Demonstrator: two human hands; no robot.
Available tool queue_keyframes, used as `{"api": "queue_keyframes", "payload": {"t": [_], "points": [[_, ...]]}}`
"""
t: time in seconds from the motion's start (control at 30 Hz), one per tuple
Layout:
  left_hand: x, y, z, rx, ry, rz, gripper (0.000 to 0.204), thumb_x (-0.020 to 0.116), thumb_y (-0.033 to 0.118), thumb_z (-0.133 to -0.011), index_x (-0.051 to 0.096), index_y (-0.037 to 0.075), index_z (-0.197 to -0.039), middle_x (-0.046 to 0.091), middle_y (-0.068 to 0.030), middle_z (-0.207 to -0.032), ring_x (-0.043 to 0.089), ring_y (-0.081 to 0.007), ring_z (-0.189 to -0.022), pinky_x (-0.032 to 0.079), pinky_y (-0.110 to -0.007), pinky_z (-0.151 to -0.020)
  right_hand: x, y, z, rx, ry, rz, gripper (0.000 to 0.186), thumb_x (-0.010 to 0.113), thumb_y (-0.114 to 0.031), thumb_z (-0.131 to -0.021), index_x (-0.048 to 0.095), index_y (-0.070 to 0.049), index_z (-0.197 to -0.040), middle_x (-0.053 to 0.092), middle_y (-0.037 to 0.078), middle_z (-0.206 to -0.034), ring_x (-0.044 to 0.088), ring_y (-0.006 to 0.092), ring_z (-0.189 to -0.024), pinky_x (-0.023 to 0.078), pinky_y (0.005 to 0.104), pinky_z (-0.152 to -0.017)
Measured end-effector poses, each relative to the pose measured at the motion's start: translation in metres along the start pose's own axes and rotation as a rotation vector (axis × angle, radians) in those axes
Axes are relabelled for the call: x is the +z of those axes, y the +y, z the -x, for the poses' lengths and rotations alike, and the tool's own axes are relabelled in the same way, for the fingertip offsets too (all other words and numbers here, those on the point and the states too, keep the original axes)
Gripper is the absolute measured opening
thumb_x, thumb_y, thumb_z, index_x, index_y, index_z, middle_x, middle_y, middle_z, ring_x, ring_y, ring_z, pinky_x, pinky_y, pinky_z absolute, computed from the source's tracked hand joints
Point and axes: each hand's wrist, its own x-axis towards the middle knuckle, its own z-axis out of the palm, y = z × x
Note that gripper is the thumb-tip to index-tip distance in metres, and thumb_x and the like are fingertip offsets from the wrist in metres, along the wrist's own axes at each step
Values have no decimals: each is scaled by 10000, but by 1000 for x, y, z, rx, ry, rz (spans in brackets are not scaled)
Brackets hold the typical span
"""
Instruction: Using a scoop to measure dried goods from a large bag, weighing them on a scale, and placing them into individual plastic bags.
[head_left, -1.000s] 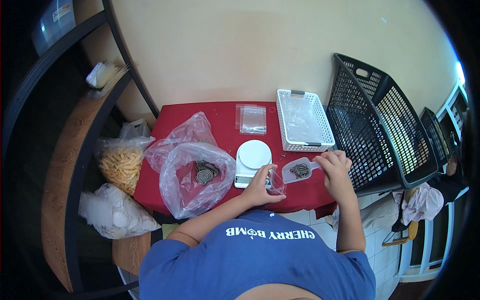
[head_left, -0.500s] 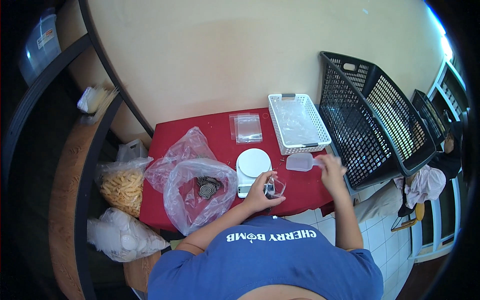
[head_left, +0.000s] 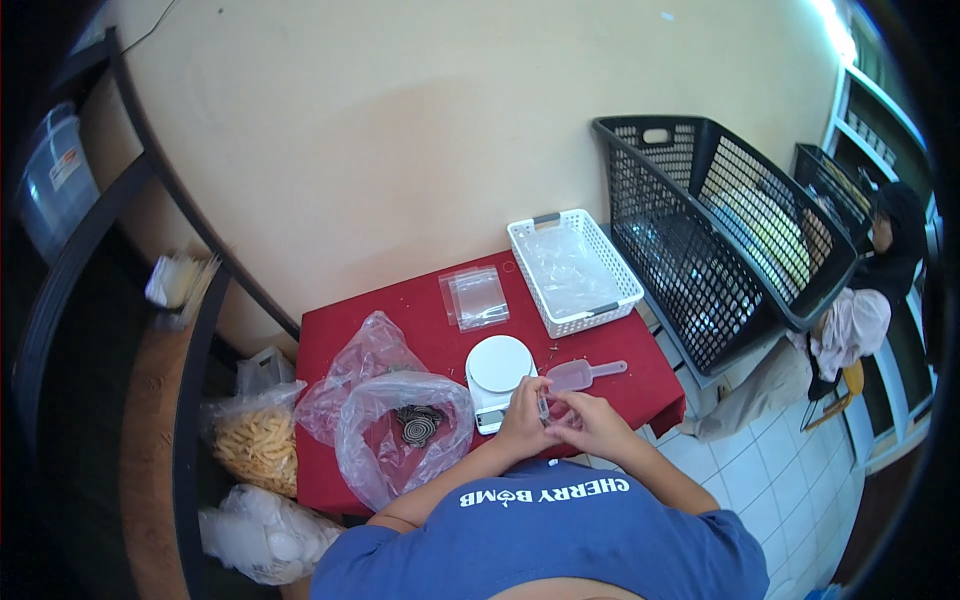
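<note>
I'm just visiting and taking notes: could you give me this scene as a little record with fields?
Left hand: holding a small clear bag, mostly hidden
Right hand: fingers at the bag
Surface: red cloth
Near the hands: translucent scoop, white scale
Left: open plastic bag holding dark coiled pieces
Far side: flat clear bags, white basket
Right: black crate

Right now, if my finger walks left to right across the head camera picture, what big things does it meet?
Bluish bin → bag of yellow pieces → open clear bag → white scale → see-through scoop → big black basket.
</note>
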Motion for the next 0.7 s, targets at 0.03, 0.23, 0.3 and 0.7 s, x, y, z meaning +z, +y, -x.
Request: {"api": "queue_keyframes", "payload": {"t": [0.03,0.23,0.3,0.7], "points": [[0,5,-2,7,-25,3,854,867,289,-563,365,18,-1199,439,-123,-970,479,-244,-849,418,-343,-780,1,2,-1,20,17,55,358,665,-126,-804,577,5,-1124,659,158,-928,663,217,-766,531,326,-652],[-9,-6,-6,-34,2,246,1098,880,273,-564,186,3,-1371,411,-122,-1154,466,-210,-980,398,-352,-859,-64,-19,-1,9,243,-105,366,476,79,-859,494,-34,-1206,644,97,-831,610,131,-612,501,284,-566],[-17,-11,-3,-64,12,278,975,840,188,-608,241,24,-1360,418,-121,-1169,480,-195,-986,408,-345,-857,-100,-46,1,82,283,-177,436,440,113,-856,418,-69,-1251,637,97,-818,593,128,-612,495,269,-576],[-34,-18,28,-78,83,141,552,756,69,-664,508,17,-1154,504,-107,-1039,526,-178,-802,443,-307,-774,-290,-154,-6,-174,554,763,312,443,171,-627,641,16,-811,614,110,-835,569,192,-661,441,273,-582]]}}
